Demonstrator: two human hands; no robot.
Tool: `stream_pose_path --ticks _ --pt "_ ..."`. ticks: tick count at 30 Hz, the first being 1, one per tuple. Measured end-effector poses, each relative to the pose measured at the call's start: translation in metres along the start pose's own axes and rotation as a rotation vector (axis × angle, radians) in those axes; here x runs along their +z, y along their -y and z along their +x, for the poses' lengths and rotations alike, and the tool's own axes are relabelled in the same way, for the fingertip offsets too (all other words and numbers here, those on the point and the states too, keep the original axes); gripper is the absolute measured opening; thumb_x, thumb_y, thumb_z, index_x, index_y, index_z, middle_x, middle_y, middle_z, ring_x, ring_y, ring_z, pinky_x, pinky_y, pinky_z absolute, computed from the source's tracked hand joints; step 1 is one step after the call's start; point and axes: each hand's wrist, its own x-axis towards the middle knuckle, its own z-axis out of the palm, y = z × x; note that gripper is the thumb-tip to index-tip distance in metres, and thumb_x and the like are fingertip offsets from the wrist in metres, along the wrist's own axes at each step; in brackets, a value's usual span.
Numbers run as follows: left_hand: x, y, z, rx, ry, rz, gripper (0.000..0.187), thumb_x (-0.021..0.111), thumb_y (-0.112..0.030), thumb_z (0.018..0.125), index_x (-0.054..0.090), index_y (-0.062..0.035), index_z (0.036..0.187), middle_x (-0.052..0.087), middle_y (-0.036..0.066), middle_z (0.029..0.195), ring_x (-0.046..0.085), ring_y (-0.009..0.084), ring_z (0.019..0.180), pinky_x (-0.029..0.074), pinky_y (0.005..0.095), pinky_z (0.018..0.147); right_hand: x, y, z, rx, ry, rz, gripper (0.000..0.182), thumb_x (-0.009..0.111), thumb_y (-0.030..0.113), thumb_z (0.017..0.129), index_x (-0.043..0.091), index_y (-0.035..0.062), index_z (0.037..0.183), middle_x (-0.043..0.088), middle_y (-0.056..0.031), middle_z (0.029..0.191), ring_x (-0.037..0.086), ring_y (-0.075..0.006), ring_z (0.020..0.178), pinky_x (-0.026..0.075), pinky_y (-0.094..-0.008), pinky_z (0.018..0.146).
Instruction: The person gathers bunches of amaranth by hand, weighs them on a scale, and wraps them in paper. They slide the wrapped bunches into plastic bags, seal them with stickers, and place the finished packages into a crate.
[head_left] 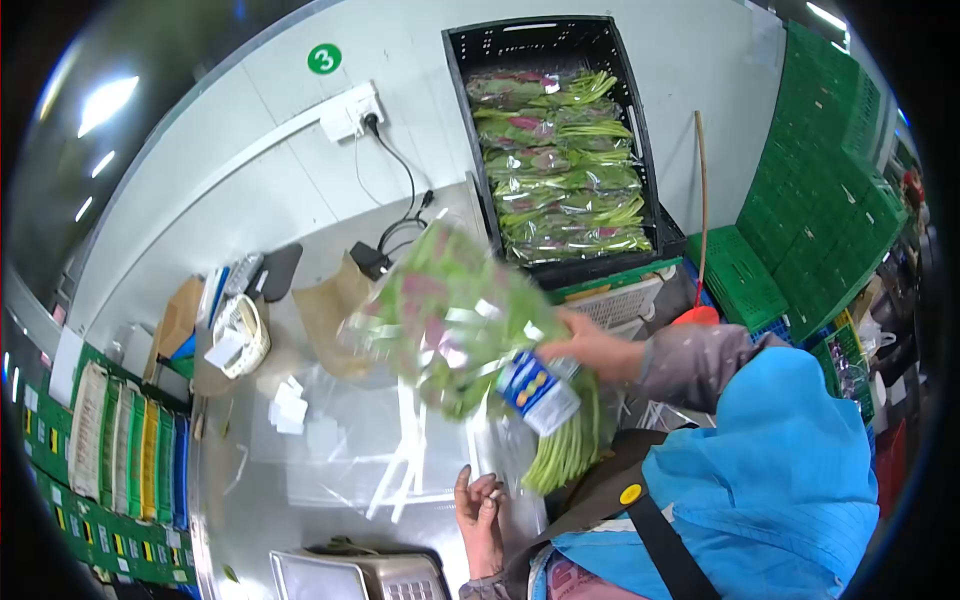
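My right hand is closed on a clear bag of leafy greens, raised over the metal table. Its green and purple leaves point up and left and are blurred; the thin stems hang at the lower right. A blue and white label sits on the bag beside my fingers. Below the bag, my left hand is apart from it, fingers partly bent and spread, holding nothing that I can see. Clear plastic sheets lie flat on the table to the left of this hand.
A black crate with several bagged greens stands beyond the table. A metal pan sits at the near edge. At the left are a white basket and small white papers. Green crates are stacked at right.
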Motion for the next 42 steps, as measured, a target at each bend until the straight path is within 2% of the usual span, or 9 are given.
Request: stream_pose_path --ticks 4,12,17,23,26,29,31,37,42 --pt "0.013 0.009 0.027 -0.141 -0.093 -0.059 0.054 0.06 -0.014 0.081 0.033 -0.004 0.126 0.051 0.009 0.104 0.052 0.0164 0.089 0.042 0.0273 0.077 -0.083 0.083 0.034 -0.073 -0.353 -0.043 0.04 0.063 0.017 0.074 0.049 0.0021 0.109 0.057 -0.0083 0.102 0.056 -0.0162 0.09 0.045 -0.0297 0.078" --pt "0.076 0.057 0.14 -0.282 -0.16 0.006 0.034 0.053 -0.01 0.085 0.044 -0.003 0.118 0.055 0.006 0.095 0.054 0.0122 0.082 0.044 0.0242 0.074 -0.213 0.192 0.199 -0.42 -0.281 0.617 0.03 0.052 0.019 0.084 0.049 -0.0003 0.107 0.057 -0.0119 0.104 0.057 -0.0243 0.093 0.046 -0.0411 0.083" --pt "0.126 0.077 0.197 -0.28 -0.213 -0.004 0.028 0.059 -0.015 0.083 0.052 -0.0108 0.11 0.058 0.002 0.095 0.054 0.013 0.083 0.043 0.0257 0.074 -0.283 0.213 0.354 -0.523 -0.453 0.739 0.046 0.065 0.015 0.076 0.041 0.0005 0.113 0.053 -0.0114 0.106 0.054 -0.0261 0.096 0.044 -0.0435 0.086" --pt "0.161 0.084 0.235 -0.322 -0.272 0.078 0.034 0.054 -0.012 0.085 0.045 -0.0024 0.116 0.054 0.006 0.095 0.053 0.0132 0.083 0.044 0.0249 0.075 -0.299 0.203 0.397 -0.289 -0.082 0.682 0.056 0.063 0.018 0.079 0.031 0.0021 0.123 0.03 -0.0239 0.126 0.041 -0.0351 0.112 0.041 -0.0424 0.094" --pt "0.166 0.091 0.245 -0.368 -0.321 0.133 0.031 0.054 -0.012 0.084 0.047 -0.0017 0.113 0.052 0.005 0.098 0.05 0.0125 0.087 0.043 0.0249 0.076 -0.32 0.209 0.376 -0.2 -0.001 0.483 0.044 0.052 0.021 0.086 0.034 -0.0025 0.119 0.049 -0.0284 0.111 0.051 -0.0345 0.103 0.043 -0.0383 0.091" --pt "0.173 0.088 0.256 -0.365 -0.246 0.262 0.031 0.054 -0.011 0.083 0.049 -0.0025 0.112 0.052 0.004 0.099 0.049 0.0124 0.09 0.041 0.0249 0.08 -0.345 0.212 0.366 -0.062 0.166 0.169 0.044 0.046 0.031 0.089 0.046 -0.0023 0.117 0.058 -0.006 0.106 0.058 -0.011 0.089 0.048 -0.0222 0.071" --pt "0.172 0.095 0.261 -0.389 -0.215 0.212 0.03 0.055 -0.008 0.082 0.05 -0.0048 0.112 0.052 0.003 0.098 0.048 0.0108 0.091 0.039 0.0233 0.081 -0.337 0.205 0.341 -0.062 0.103 -0.022 0.04 0.047 0.034 0.088 0.052 0.001 0.11 0.06 -0.002 0.092 0.057 -0.0079 0.072 0.046 -0.0186 0.058" --pt "0.155 0.118 0.257 -0.338 -0.103 0.204 0.027 0.054 -0.003 0.082 0.051 -0.0029 0.109 0.053 0.004 0.097 0.048 0.011 0.091 0.037 0.0229 0.083 -0.259 0.071 0.242 0.076 0.293 -0.593 0.018 0.054 0.012 0.081 0.056 0.0051 0.097 0.056 -0.0018 0.073 0.053 -0.0078 0.054 0.043 -0.0218 0.051" --pt "0.137 0.134 0.221 -0.277 -0.154 0.23 0.027 0.055 -0.004 0.082 0.051 -0.0006 0.109 0.054 0.005 0.098 0.049 0.0116 0.093 0.037 0.0233 0.085 -0.23 -0.04 0.186 -0.009 0.401 -1.169 0.051 0.056 0.019 0.079 0.036 0.0082 0.125 0.06 -0.0126 0.075 0.06 -0.0238 0.062 0.046 -0.0353 0.059"
